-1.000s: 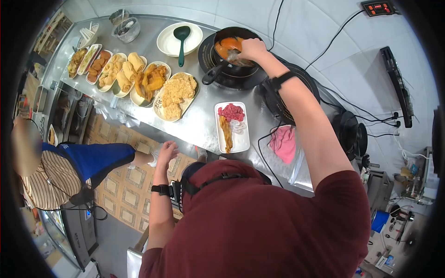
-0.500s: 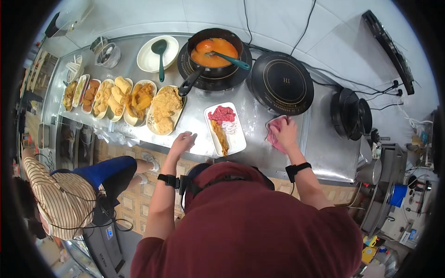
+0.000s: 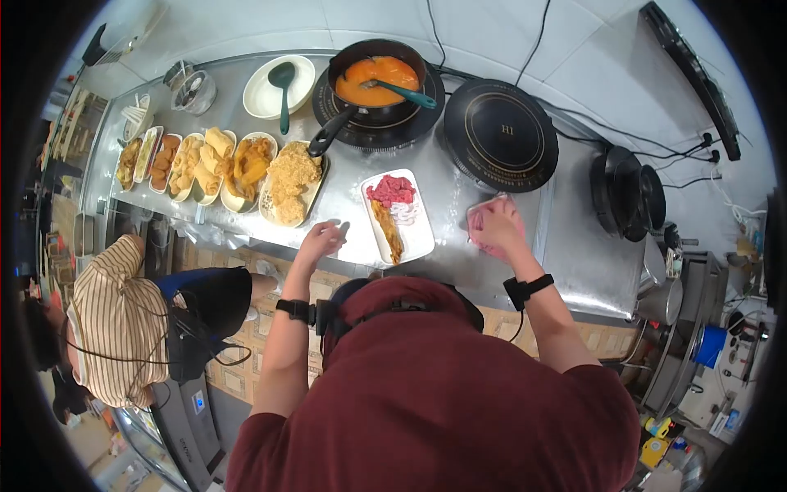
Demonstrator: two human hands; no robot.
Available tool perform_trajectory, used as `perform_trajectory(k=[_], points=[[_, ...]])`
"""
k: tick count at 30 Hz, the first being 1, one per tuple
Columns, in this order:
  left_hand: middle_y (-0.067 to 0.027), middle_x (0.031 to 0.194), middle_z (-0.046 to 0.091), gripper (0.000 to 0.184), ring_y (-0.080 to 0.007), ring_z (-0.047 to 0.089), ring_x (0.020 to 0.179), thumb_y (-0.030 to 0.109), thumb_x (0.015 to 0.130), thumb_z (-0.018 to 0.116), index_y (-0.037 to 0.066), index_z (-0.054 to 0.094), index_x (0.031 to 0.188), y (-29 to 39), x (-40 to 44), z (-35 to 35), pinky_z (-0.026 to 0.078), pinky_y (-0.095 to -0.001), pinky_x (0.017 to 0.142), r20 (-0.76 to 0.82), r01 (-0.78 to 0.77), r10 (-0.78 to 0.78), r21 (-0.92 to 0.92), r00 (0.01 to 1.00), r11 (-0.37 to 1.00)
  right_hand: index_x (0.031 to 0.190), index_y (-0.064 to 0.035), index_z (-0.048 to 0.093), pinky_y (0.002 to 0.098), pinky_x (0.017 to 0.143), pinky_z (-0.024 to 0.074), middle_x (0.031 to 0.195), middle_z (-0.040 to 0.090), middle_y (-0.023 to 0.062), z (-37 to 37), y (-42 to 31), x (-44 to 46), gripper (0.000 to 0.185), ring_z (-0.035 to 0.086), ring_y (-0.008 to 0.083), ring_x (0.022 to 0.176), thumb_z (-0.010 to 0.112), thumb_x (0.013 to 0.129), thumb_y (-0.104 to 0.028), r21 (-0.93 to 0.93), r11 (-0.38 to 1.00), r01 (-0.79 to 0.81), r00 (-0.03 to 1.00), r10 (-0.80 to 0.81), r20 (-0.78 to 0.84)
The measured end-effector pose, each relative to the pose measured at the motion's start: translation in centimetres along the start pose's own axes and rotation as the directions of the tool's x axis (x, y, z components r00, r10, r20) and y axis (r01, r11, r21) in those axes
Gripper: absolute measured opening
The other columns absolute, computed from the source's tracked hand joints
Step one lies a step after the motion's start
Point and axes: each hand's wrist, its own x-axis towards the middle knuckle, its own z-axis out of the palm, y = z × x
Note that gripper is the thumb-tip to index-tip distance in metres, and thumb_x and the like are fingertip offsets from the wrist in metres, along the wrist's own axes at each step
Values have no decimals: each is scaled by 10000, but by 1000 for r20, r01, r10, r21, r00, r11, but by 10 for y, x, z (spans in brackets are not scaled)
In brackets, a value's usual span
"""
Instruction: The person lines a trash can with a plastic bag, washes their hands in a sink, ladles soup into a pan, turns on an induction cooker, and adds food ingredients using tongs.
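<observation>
A pink cloth [image 3: 482, 215] lies on the steel counter below the uncovered cooker, and my right hand [image 3: 502, 230] grips it and presses it against the surface. My left hand [image 3: 325, 240] hovers at the counter's front edge, its fingers loosely bent and holding nothing. Between my hands sits a white tray [image 3: 420, 238] with red meat strips [image 3: 391, 190], pale sliced pieces [image 3: 405, 213] and a brown strip of food [image 3: 388, 234]. A plate of crumbed fried food [image 3: 291, 182] stands just beyond my left hand.
At the back, a black pan [image 3: 337, 75] of orange sauce rests on one round cooker; a second cooker [image 3: 507, 131] is to its right. A white bowl [image 3: 256, 90] holds a green ladle [image 3: 282, 78]. Fried-food dishes line the left. A person in a striped shirt [image 3: 119, 324] stands at left.
My right hand has shifted slightly on the cloth, which now looks more spread out. My left hand has barely moved. The person at left has turned and shifted. The view has tilted a little.
</observation>
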Motion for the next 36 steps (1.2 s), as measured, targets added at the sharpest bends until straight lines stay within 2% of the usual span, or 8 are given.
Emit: perform_trajectory(k=[2,4,8,11,15,18,28,36], points=[[-62,956,594,326,-137,581,812,254,845,509,72,441,1107,-16,-5,-15,449,-232,661,-64,25,-27,-23,998,999,1269,-24,358,351,707,421,983,533,164,9,-5,39,653,527,240,868,580,763,-372,364,892,267,961,-217,-171],[-66,987,576,340,-146,580,811,260,848,509,71,438,1122,-34,-8,-29,450,-244,660,-88,27,-33,-67,996,997,1315,-8,247,279,601,438,901,550,109,-66,-46,84,786,538,164,730,633,746,-390,933,189,-306,946,-52,321],[-62,982,562,338,-161,581,823,271,848,511,69,443,1110,-47,-27,-37,455,-256,678,-152,43,-64,-134,986,990,1296,15,249,214,521,427,777,563,64,-89,-86,170,726,533,104,616,632,774,-315,962,-232,-143,986,53,159],[-61,985,559,331,-172,584,828,281,847,513,76,447,1098,-56,-40,-39,457,-258,689,-187,38,-71,-177,980,984,1244,25,346,213,514,433,744,574,66,-102,-107,204,597,549,103,614,615,793,-259,830,-526,-187,966,53,251],[-61,993,557,328,-180,588,839,295,845,513,91,450,1093,-80,-49,-51,458,-262,694,-233,38,-97,-245,968,969,1087,-41,534,280,578,464,752,575,95,-114,-114,219,324,573,163,648,600,786,-140,995,77,-61,994,93,54],[-74,992,559,341,-192,588,846,278,844,507,76,452,1113,-97,-57,-55,460,-282,699,-261,61,-139,-286,955,956,1065,-112,564,334,669,453,780,536,115,-114,-102,214,311,555,254,732,591,756,-85,478,730,488,825,-207,-527],[-83,997,562,373,-197,595,846,316,846,502,76,443,1125,-116,-54,-61,467,-285,686,-293,85,-168,-276,941,957,983,-124,598,340,720,428,834,466,119,-121,-69,162,292,506,282,801,523,744,27,573,692,438,892,-259,-369],[-85,1007,568,381,-192,594,860,312,847,499,79,444,1144,-77,-32,-44,466,-285,697,-204,92,-120,-143,972,985,1079,-123,550,334,753,423,889,465,132,-105,-75,156,390,497,282,840,515,727,41,613,636,469,844,-118,-522]])
